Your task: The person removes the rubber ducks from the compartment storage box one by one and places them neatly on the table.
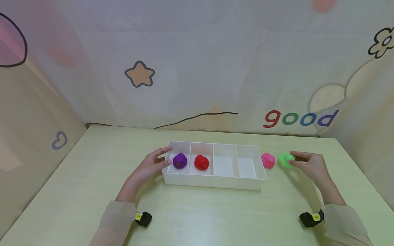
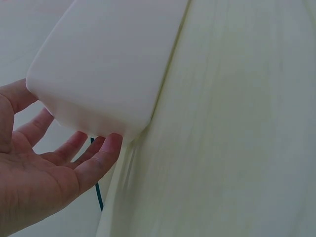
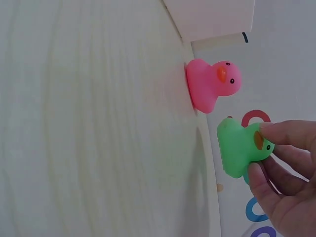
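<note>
A green rubber duck (image 3: 234, 145) is pinched between the thumb and fingers of my right hand (image 1: 312, 167). It is off the table, its shadow falling on the tabletop below. A pink rubber duck (image 1: 268, 160) stands just left of it, close to the box's right end. My left hand (image 1: 150, 165) grips the left end of a white box (image 1: 212, 181) with four compartments, fingertips against its end wall (image 2: 94, 116). A purple duck (image 1: 180, 161) sits in the leftmost compartment, and a red duck (image 1: 201, 162) in the one beside it. The two right compartments hold nothing.
The box stands on a pale wood-grain table (image 1: 212, 215). Behind it hangs a printed backdrop (image 1: 197, 68) with a star and the word "good", and more cloth closes both sides. Each wrist wears a small black camera (image 1: 143, 219).
</note>
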The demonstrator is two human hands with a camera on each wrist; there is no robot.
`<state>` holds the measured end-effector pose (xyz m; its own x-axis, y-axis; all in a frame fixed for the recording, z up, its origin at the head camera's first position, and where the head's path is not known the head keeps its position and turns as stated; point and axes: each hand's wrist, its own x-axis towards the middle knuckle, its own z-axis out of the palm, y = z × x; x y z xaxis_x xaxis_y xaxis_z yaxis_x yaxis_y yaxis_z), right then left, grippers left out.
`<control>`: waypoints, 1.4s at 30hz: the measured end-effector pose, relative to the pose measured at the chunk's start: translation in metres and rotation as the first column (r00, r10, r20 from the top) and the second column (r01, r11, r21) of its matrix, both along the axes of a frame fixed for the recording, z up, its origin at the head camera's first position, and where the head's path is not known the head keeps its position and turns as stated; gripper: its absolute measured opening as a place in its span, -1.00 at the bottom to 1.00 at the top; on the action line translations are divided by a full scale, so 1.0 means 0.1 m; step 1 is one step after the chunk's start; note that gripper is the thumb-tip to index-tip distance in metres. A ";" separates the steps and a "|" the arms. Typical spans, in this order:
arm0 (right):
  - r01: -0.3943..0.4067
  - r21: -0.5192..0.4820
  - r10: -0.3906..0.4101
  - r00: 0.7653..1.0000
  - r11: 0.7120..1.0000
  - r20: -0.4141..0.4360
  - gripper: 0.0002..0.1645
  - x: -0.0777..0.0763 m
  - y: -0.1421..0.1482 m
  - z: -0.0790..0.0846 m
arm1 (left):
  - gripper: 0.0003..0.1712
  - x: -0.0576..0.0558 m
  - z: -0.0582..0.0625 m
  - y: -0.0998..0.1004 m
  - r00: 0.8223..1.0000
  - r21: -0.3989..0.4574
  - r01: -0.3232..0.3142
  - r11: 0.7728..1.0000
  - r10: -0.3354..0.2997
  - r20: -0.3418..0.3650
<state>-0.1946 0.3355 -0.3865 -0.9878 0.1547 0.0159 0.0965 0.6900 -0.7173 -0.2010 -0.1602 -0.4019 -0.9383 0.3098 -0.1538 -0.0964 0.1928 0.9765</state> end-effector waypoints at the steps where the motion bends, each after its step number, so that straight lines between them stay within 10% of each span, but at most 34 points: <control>1: -0.001 0.001 0.001 1.000 1.000 0.005 -0.31 0.00 0.00 0.00 | -0.37 0.00 0.00 0.00 1.000 0.001 0.004 1.000 -0.004 -0.004; 42: -0.074 0.042 0.071 0.995 0.996 0.067 -0.35 -0.04 0.01 -0.06 | -0.35 0.00 -0.02 -0.01 1.000 0.013 -0.005 1.000 0.005 -0.001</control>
<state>-0.1986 0.3361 -0.3921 -0.9955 0.0837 -0.0441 0.0913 0.7279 -0.6796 -0.2005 -0.1613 -0.4035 -0.9398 0.3076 -0.1487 -0.0963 0.1792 0.9791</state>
